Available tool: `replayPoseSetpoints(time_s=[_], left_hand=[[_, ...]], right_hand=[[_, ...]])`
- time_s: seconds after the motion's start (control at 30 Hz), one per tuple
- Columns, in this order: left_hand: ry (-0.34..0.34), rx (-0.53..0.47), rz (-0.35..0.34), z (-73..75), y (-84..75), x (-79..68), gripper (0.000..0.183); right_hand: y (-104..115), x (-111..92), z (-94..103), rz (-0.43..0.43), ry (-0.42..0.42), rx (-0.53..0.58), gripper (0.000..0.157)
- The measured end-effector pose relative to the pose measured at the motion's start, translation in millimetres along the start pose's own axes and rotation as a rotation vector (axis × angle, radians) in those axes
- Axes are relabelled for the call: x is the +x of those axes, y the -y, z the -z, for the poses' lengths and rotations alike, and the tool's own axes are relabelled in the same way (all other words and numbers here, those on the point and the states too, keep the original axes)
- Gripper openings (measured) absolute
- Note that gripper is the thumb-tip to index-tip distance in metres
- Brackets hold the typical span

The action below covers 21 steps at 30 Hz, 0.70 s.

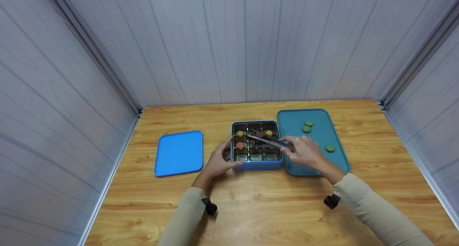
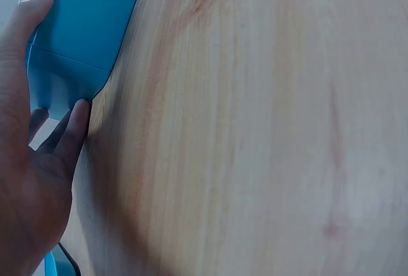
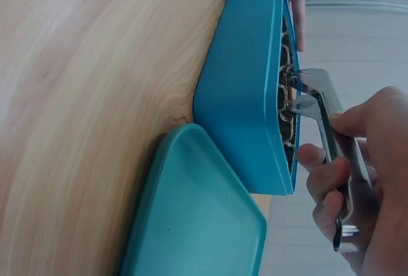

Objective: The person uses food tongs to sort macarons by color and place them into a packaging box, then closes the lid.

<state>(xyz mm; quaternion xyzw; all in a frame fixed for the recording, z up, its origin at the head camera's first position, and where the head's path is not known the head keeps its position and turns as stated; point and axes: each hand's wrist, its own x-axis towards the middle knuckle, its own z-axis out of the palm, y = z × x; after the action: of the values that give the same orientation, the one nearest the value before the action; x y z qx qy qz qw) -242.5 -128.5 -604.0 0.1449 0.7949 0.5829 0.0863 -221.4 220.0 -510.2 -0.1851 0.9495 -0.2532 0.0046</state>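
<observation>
A blue box [image 1: 259, 165] with a clear divided insert stands mid-table. Two yellow macarons [image 1: 240, 133], an orange-pink macaron [image 1: 240, 145] and a darker reddish one [image 1: 259, 134] lie in separate compartments. My left hand [image 1: 218, 160] grips the box's near left corner, thumb at the front rim, fingers along the left side. In my right hand [image 1: 304, 151] are metal tongs [image 3: 331, 113], held from above. Their tips reach into the box over the middle compartments; whether anything is pinched between them is hard to tell.
Right of the box, a teal tray [image 1: 297, 118] carries three green macarons [image 1: 330, 148]. A flat blue lid [image 1: 179, 153] lies to the left on the wooden table [image 1: 251, 210]. Pale panel walls [image 1: 229, 52] enclose the back and sides.
</observation>
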Motion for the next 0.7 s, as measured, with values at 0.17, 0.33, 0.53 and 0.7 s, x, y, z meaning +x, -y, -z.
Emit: replayPoseSetpoints(time_s=[0.17,0.33,0.53,0.7], left_hand=[[-0.001,0.011,0.008,-0.1,0.3,-0.1,0.113],[0.024,-0.028,-0.007,0.0,0.7,-0.6,0.113],[0.016,-0.031,-0.004,-0.6,1.2,0.0,0.112],[0.009,-0.028,0.000,-1.1,2.0,0.6,0.112]], right_hand=[[-0.6,-0.9,-1.9,-0.004,-0.010,-0.005,0.037],[-2.4,-0.8,-3.1,0.006,-0.012,0.004,0.038],[-3.1,-0.2,-2.8,-0.002,-0.004,0.019,0.040],[-3.4,-0.7,-2.0,-0.005,0.000,0.036,0.042]])
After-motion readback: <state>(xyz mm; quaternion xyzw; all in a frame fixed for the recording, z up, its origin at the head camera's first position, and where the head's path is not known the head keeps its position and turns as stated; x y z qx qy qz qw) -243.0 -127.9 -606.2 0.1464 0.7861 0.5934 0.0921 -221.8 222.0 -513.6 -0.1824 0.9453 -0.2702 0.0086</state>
